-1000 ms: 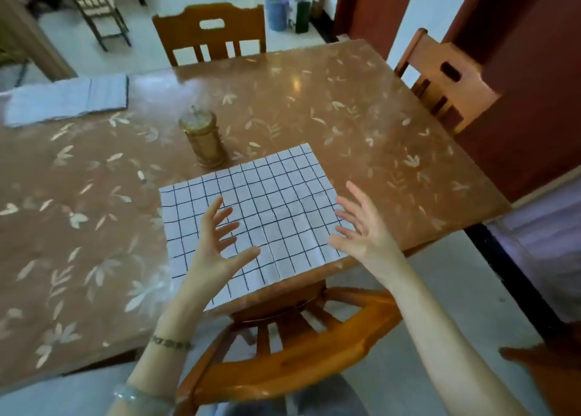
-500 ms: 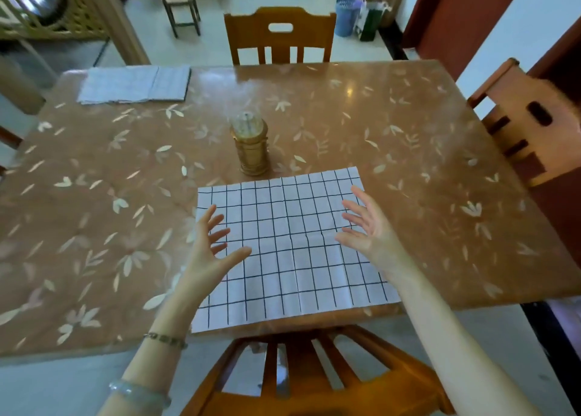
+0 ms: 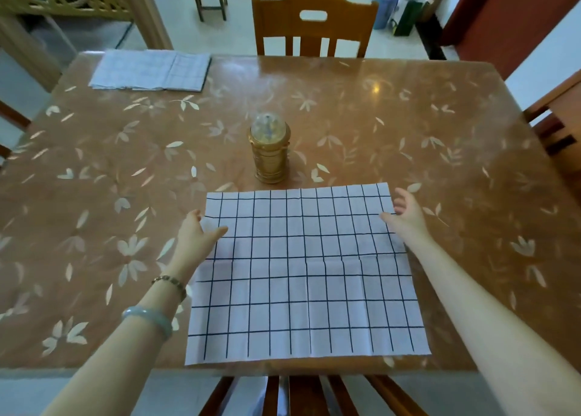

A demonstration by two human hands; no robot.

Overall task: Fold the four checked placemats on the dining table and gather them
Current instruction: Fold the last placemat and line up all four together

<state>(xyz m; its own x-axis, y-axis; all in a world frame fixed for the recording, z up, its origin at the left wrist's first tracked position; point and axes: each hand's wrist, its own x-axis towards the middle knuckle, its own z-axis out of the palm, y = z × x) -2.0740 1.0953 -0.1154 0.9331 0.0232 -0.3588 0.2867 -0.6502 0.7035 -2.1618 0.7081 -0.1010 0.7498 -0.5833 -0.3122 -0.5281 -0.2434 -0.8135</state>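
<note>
One checked placemat point(image 3: 308, 274), white with a dark grid, lies flat and unfolded at the near edge of the dining table point(image 3: 440, 164). My left hand point(image 3: 196, 234) is at the mat's left edge near the far corner, thumb on top and fingers curled down at the edge, pinching it. My right hand point(image 3: 407, 216) is at the right edge near the far corner. Its thumb tip touches the mat and its fingers are relaxed just outside the edge. A pile of folded checked placemats point(image 3: 151, 71) lies at the table's far left corner.
A golden lantern-shaped jar point(image 3: 270, 151) stands just beyond the mat's far edge. Wooden chairs stand at the far side point(image 3: 314, 25), at the right point(image 3: 559, 116) and right below me at the near edge point(image 3: 298, 393).
The view has swung to face the table squarely. Both hands moved apart from above the mat's middle to its left and right edges near the far corners and came down onto it.
</note>
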